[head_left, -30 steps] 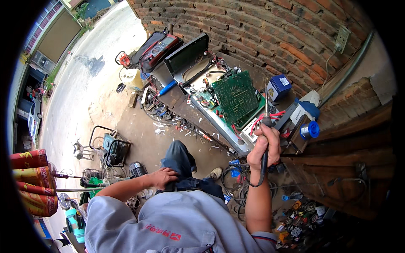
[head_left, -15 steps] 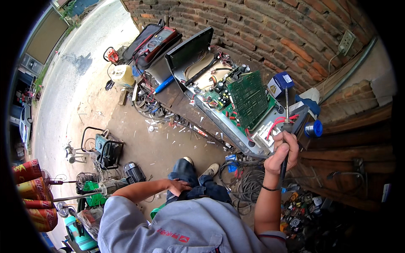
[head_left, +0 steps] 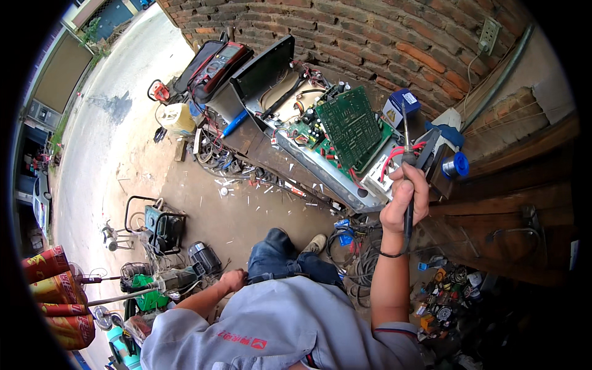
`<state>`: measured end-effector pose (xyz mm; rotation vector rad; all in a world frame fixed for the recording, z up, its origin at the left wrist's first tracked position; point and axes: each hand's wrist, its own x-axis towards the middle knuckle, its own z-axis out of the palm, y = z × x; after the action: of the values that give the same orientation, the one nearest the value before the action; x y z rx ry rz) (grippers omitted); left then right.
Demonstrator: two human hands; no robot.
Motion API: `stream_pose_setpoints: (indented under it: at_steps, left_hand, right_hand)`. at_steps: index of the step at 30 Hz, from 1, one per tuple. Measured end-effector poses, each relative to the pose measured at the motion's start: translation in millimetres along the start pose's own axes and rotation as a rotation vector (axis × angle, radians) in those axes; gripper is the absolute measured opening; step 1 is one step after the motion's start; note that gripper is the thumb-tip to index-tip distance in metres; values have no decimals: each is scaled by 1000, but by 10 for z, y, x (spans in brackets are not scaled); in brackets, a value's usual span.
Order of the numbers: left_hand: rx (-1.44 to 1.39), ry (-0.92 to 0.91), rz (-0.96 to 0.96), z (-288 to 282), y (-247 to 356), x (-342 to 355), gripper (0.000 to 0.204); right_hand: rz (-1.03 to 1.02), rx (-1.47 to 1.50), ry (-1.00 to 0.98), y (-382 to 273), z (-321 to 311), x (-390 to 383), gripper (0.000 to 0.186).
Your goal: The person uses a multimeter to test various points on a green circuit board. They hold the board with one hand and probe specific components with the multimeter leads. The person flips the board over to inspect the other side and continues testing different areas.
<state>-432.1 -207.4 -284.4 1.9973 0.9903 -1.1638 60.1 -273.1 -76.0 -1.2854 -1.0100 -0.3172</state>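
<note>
My right hand (head_left: 407,200) is closed around the dark handle of a soldering iron (head_left: 407,147), its metal shaft pointing up and away, its cord looping at my wrist. Beneath and beyond the iron is an opened metal-cased device (head_left: 333,185), with red wires (head_left: 390,163) near my fingers. A green circuit board (head_left: 349,126) stands tilted up over other boards in the case. To the right of my right hand sits a blue spool of solder wire (head_left: 455,166). My left hand (head_left: 233,280) is beside my left thigh, fingers curled, with nothing visible in it.
A blue box (head_left: 401,106) stands beyond the device, near the brick wall (head_left: 370,43). A red multimeter (head_left: 220,63) lies on its bag at the bench's far left. Coiled cables (head_left: 364,265), a framed machine (head_left: 161,225) and a motor (head_left: 203,256) are on the floor.
My left hand has come off my thigh to its left side. My right hand and the soldering iron have shifted slightly left and away, while the view has also moved.
</note>
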Motion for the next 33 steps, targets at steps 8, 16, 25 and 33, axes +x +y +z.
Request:
stream_pose_setpoints:
  at_steps: [8, 16, 25, 33]
  left_hand:
    - [205, 114, 558, -544, 319, 580, 61]
    - [-1, 276, 534, -856, 350, 11, 70]
    - [546, -199, 581, -1213, 67, 704, 59]
    - [680, -230, 568, -1095, 724, 844, 80]
  right_hand:
    - [-58, -39, -50, -84, 46, 135, 26]
    - [-128, 34, 71, -89, 45, 237, 21]
    - [-180, -380, 340, -550, -169, -73, 34]
    - [221, -983, 113, -1129, -867, -869, 39]
